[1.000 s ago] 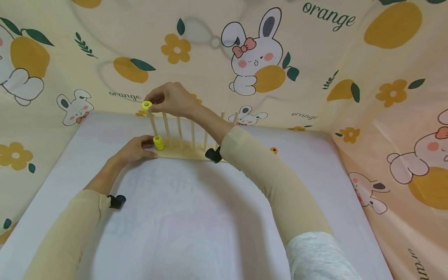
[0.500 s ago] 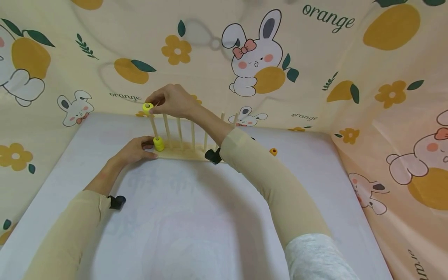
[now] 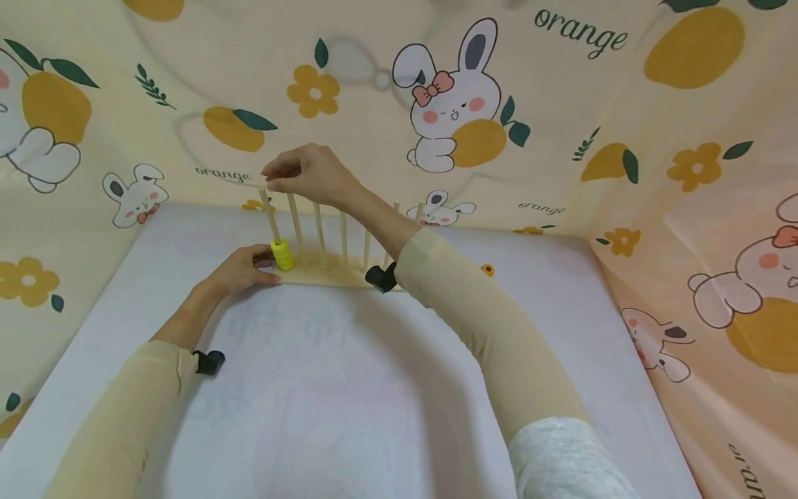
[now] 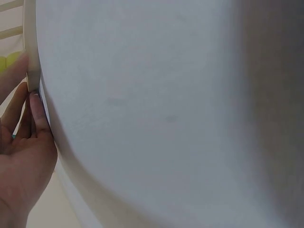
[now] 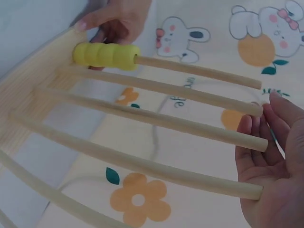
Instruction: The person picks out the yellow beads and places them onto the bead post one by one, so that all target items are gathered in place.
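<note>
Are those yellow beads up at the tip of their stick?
No, the yellow beads sit at the bottom of the stick, by the wooden base.

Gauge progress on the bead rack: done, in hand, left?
Done: yellow beads are stacked at the foot of the end peg. In hand: the left hand grips the base; the right hand, holding no bead, is near the peg tops. Left: probably filling the other pegs, bare where visible; an orange bead lies on the table.

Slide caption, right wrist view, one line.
Yellow beads stacked at the foot of one peg, left hand gripping the wooden board, right hand near the tips of other pegs.
</note>
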`<state>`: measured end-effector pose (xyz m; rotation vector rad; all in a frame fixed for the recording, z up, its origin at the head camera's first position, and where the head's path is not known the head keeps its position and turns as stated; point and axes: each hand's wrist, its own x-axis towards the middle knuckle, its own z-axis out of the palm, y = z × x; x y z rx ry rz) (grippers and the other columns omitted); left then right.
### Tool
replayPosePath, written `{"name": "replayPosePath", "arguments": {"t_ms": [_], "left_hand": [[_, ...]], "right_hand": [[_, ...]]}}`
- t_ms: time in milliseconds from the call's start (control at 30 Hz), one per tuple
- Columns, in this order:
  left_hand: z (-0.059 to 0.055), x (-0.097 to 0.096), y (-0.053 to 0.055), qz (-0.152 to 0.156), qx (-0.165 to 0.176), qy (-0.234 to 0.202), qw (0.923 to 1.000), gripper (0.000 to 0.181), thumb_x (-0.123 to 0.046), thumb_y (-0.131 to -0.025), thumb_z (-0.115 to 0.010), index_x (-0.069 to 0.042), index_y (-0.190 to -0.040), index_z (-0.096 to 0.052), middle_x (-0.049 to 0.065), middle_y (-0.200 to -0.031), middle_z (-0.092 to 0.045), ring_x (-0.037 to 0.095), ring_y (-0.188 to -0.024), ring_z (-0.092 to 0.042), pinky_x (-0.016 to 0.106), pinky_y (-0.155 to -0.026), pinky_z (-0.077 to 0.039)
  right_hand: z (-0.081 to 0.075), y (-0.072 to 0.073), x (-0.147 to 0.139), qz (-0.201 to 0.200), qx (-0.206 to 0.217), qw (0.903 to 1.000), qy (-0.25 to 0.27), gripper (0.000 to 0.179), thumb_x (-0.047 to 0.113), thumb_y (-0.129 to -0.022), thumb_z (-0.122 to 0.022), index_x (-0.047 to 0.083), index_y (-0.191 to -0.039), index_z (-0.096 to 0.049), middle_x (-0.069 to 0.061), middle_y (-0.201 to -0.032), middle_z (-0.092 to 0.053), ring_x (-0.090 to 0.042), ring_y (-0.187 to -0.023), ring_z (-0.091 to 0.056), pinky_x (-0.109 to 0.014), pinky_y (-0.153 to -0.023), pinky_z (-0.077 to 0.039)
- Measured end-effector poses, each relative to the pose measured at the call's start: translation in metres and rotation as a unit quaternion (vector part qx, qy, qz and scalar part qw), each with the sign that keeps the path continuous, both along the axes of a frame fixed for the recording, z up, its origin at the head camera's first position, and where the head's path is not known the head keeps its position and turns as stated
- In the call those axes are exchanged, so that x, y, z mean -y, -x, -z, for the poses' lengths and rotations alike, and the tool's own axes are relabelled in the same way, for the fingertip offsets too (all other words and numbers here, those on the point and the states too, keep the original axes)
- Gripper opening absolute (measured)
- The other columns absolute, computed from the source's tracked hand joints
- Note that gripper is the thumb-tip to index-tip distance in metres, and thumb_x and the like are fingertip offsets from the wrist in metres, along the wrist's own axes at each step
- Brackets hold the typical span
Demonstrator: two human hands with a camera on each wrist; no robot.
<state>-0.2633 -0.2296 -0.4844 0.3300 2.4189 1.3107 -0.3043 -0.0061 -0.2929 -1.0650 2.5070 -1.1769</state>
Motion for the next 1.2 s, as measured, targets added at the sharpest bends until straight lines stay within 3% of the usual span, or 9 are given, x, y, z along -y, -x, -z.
{"name": "replayPosePath", "arguments": {"t_ms": [233, 567, 1033, 1200], "left_hand": [[-0.001, -0.001, -0.002, -0.004, -0.003, 0.007, 1.0, 0.074, -0.006, -0.085, -0.078, 0.012, -0.145, -0.037, 0.031, -0.145, -0.043, 0.044, -0.135, -0.043, 0.049, -0.115, -0.034], [0.002, -0.001, 0.0, -0.009, 0.002, 0.009, 0.9999, 0.076, -0.007, -0.085, -0.078, 0.01, -0.146, -0.037, 0.03, -0.146, -0.043, 0.043, -0.135, -0.043, 0.05, -0.116, -0.033], [-0.001, -0.002, -0.001, -0.012, 0.002, 0.025, 0.9996, 0.077, -0.007, -0.085, -0.078, 0.01, -0.147, -0.035, 0.03, -0.148, -0.042, 0.043, -0.136, -0.041, 0.05, -0.117, -0.031], [-0.001, -0.003, -0.002, -0.015, 0.005, 0.025, 0.9996, 0.077, -0.006, -0.085, -0.078, 0.01, -0.147, -0.035, 0.03, -0.148, -0.041, 0.043, -0.137, -0.04, 0.049, -0.117, -0.032]], "right_hand": [[-0.004, 0.001, -0.008, 0.006, 0.015, 0.9991, 0.038, 0.023, 0.021, -0.093, -0.071, 0.011, -0.113, -0.075, 0.005, -0.105, -0.074, -0.004, -0.094, -0.066, -0.016, -0.084, -0.052], [-0.014, -0.002, -0.028, 0.023, 0.018, 0.9981, 0.055, 0.022, 0.02, -0.092, -0.073, 0.011, -0.111, -0.075, 0.002, -0.105, -0.074, -0.006, -0.095, -0.066, -0.017, -0.086, -0.053], [-0.015, 0.006, -0.077, 0.053, 0.044, 0.9919, 0.106, 0.03, 0.018, -0.089, -0.076, 0.003, -0.114, -0.073, -0.003, -0.105, -0.074, -0.015, -0.095, -0.068, -0.024, -0.089, -0.055], [-0.011, 0.008, -0.094, 0.071, 0.03, 0.9923, 0.097, 0.028, 0.02, -0.089, -0.076, 0.005, -0.113, -0.074, -0.001, -0.104, -0.074, -0.014, -0.095, -0.068, -0.025, -0.088, -0.055]]}}
